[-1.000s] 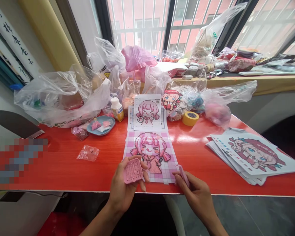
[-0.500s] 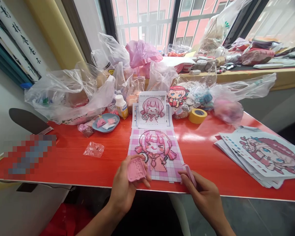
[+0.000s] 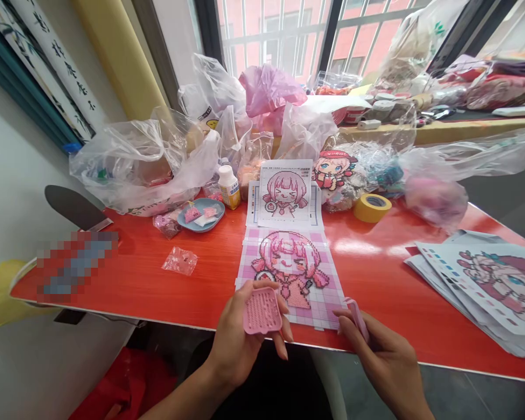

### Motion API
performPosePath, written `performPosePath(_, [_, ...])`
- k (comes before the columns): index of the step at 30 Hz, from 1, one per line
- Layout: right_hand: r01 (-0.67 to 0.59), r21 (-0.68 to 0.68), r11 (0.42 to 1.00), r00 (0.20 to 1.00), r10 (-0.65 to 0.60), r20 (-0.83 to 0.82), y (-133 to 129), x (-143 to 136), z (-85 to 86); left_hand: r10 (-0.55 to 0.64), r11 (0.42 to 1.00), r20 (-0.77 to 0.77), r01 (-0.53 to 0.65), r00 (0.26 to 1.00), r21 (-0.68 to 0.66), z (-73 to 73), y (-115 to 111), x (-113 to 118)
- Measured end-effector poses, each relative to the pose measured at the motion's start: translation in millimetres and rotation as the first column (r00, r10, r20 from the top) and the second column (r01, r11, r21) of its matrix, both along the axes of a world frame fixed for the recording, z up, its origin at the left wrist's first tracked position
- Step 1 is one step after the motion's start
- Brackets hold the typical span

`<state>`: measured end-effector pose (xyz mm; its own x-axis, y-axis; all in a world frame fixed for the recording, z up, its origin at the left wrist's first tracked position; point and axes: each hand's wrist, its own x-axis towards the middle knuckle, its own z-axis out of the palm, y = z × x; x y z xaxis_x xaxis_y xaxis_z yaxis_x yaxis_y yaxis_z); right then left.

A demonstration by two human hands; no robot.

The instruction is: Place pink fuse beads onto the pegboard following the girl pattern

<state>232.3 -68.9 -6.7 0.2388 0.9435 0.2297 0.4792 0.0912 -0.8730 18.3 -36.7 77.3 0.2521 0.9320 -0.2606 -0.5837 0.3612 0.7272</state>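
Note:
My left hand [image 3: 240, 335] holds a small pink ridged bead tray [image 3: 262, 312] from beneath and along its side, its grooved face turned up. In my right hand [image 3: 382, 350] is a slim pink tool that looks like tweezers [image 3: 357, 319], pinched between thumb and fingers. The two hands are apart at the table's front edge. Between and beyond them lies a purple-and-white gridded board [image 3: 249, 265] carrying a pink-haired cartoon figure made of beads [image 3: 289, 262]; the tray covers part of its lower left. Behind it stands a printed pattern sheet [image 3: 285, 195] of the same figure.
On the red table [image 3: 157, 303], a blue-grey dish [image 3: 214, 220] bears small pink packets near a white-and-yellow bottle [image 3: 230, 188]. A clear packet [image 3: 180, 261] lies left, yellow tape [image 3: 371, 209] right. Printed sheets [image 3: 446, 274] are stacked far right. Plastic bags [image 3: 126, 163] fill the back.
The view has shifted, so the table's contents sit further right. My left hand has turned the tray flatter and its fingers have moved around it; the right hand keeps its grip.

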Motion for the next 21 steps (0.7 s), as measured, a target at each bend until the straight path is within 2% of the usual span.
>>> performPosePath(2, [-0.002, 0.005, 1.0, 1.0, 0.002, 0.0, 0, 0, 0.2, 0.007, 1.0, 0.019, -0.007, 1.0, 0.0, -0.9, 0, 0])
performPosePath(6, [-0.002, 0.027, 1.0, 1.0, 0.002, 0.006, 1, 0, 0.7, -0.125, 0.992, 0.105, 0.127, 0.987, -0.016, -1.9, 0, 1])
performPosePath(11, [0.016, 0.033, 0.999, 1.0, -0.017, 0.016, 2, -3, 3.8, -0.172, 0.984, 0.14, 0.178, 0.975, -0.031, -5.5, 3, 4])
performPosePath(18, [0.031, 0.031, 0.999, 0.999, -0.03, -0.019, 1, -7, 9.2, -0.067, 0.997, 0.007, 0.067, 0.998, -0.034, -9.0, 7, 9])
performPosePath(21, [0.012, 0.043, 0.999, 1.0, -0.012, -0.006, 2, -6, 10.5, -0.063, 0.997, -0.032, 0.061, 0.998, -0.044, -6.7, 8, 9])
